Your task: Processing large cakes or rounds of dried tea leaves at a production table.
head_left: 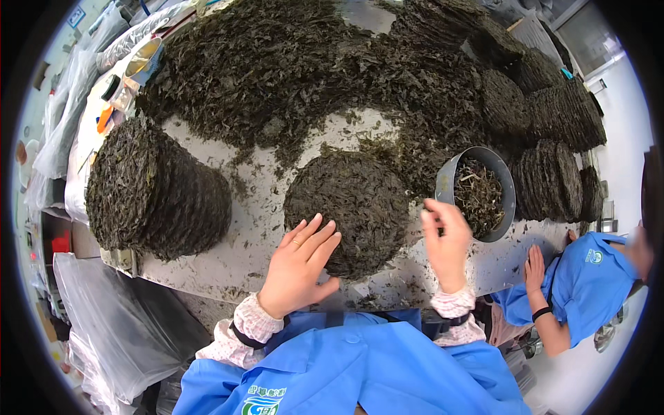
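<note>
A round, dark cake of what looks like dried seaweed (356,200) lies flat on the table in front of me. My left hand (301,266) rests on its near left edge, fingers stretched and spread. Just off the cake's right side is my right hand (448,245), slightly blurred, with fingers curled toward the thumb in a pinch. Anything between those fingertips is too small to make out. Right beside it stands a grey round tub (445,183) holding dry stalks and scraps (482,190).
A broad heap of loose seaweed (270,69) covers the table's (252,249) far side. Stacked round cakes (162,194) lean at left; more stacks (546,180) line the right. A person in blue (584,287) is at the right edge. Plastic sheeting (117,332) hangs at lower left.
</note>
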`<state>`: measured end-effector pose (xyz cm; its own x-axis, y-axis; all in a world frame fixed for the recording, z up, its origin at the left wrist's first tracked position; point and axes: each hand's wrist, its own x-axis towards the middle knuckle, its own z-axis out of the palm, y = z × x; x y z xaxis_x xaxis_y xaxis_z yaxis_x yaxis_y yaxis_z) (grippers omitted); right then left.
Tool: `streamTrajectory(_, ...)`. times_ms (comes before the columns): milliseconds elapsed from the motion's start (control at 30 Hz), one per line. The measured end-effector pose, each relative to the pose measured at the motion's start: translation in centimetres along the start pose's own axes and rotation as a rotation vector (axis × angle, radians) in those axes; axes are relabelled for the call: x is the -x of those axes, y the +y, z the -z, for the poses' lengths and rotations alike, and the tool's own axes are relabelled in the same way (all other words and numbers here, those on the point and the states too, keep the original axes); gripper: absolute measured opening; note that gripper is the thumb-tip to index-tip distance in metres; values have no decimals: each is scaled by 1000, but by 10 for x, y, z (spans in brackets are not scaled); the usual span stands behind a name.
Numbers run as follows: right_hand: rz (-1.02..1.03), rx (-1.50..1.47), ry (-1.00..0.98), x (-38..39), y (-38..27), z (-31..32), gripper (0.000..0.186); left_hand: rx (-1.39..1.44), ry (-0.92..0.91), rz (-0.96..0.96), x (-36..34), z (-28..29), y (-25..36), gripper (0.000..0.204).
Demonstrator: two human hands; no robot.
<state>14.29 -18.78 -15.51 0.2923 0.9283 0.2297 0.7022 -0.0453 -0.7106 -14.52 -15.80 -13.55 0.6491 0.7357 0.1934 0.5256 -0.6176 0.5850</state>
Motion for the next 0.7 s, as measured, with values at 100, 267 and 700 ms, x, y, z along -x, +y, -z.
streamTrajectory(100,-17,-7,-83,4,-8,-18,19,115,241,19,6,8,-3,55)
streamTrajectory(267,-21,-59,-87,11,-6,-25,24,480,772,348,18,10,11,37)
streamTrajectory(700,104,-128,-46,12,-38,-21,12,1630,483,788,19,-15,-11,35)
